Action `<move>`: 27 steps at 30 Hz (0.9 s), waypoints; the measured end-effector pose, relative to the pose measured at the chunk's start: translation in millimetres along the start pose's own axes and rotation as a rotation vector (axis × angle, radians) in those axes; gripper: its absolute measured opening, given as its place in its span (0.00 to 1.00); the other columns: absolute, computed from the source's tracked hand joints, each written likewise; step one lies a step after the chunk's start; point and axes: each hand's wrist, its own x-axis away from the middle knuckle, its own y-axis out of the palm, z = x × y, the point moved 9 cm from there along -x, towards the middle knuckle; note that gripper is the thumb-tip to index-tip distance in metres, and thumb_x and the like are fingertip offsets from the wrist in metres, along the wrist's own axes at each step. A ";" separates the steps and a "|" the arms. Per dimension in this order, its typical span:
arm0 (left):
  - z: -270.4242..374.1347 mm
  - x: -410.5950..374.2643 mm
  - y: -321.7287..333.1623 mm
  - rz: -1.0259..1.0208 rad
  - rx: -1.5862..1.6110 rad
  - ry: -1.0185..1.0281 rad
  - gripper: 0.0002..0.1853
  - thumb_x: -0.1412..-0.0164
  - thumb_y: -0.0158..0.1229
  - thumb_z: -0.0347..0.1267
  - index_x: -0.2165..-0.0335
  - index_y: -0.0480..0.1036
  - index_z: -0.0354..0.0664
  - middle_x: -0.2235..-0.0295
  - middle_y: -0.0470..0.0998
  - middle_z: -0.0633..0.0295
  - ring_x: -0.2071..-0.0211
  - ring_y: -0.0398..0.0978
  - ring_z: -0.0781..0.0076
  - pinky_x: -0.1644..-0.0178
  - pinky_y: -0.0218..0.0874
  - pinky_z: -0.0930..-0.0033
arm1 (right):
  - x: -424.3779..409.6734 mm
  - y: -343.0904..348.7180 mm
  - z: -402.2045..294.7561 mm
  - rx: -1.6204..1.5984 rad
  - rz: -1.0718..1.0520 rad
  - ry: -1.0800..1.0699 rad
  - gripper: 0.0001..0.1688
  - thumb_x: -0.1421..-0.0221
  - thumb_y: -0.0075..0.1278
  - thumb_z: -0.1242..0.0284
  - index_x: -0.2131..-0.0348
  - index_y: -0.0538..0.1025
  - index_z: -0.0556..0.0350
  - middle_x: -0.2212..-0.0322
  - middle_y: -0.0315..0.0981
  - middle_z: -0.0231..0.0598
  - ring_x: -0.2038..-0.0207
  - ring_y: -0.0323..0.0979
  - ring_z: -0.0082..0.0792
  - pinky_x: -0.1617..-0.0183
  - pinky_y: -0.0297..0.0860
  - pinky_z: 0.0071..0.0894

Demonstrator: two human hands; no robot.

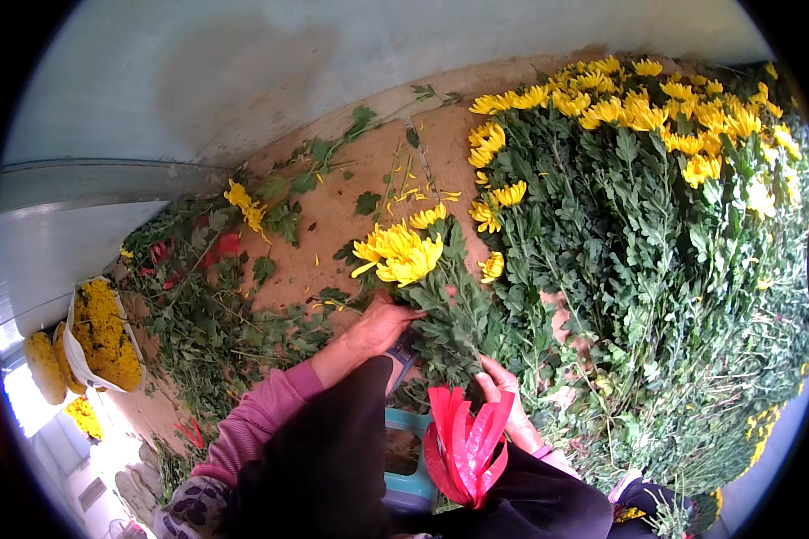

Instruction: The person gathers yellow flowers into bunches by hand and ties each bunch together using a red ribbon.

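Observation:
Near the centre, my left hand (381, 327) is closed round the upper stems of a small bunch of yellow chrysanthemums (404, 256), just under the blooms. Lower on the same bunch, my right hand (505, 397) holds the leafy stems between thumb and fingers. The bunch slants from blooms at the upper left to stems at the lower right. Red plastic strips (468, 445) fan out over my lap, just below my right hand. The lower ends of the stems are partly hidden behind my hand and the strips.
A large heap of chrysanthemums (600, 222) fills the right side. Stripped leaves and stems (229, 343) litter the floor at the left, with red scraps (222, 248). A white sack of yellow petals (108, 337) stands far left. A turquoise plastic stool (408, 482) is beneath me; a wall (377, 60) rises behind.

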 end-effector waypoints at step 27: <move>-23.9 -4.6 -31.2 0.246 0.177 -0.137 0.22 0.33 0.47 0.32 0.44 0.64 0.34 0.54 0.75 0.52 0.51 0.73 0.54 0.44 0.63 0.50 | -59.4 -32.2 -72.5 0.957 0.346 -0.310 0.22 0.51 0.60 0.66 0.57 0.72 0.55 0.62 0.69 0.48 0.63 0.71 0.53 0.60 0.69 0.47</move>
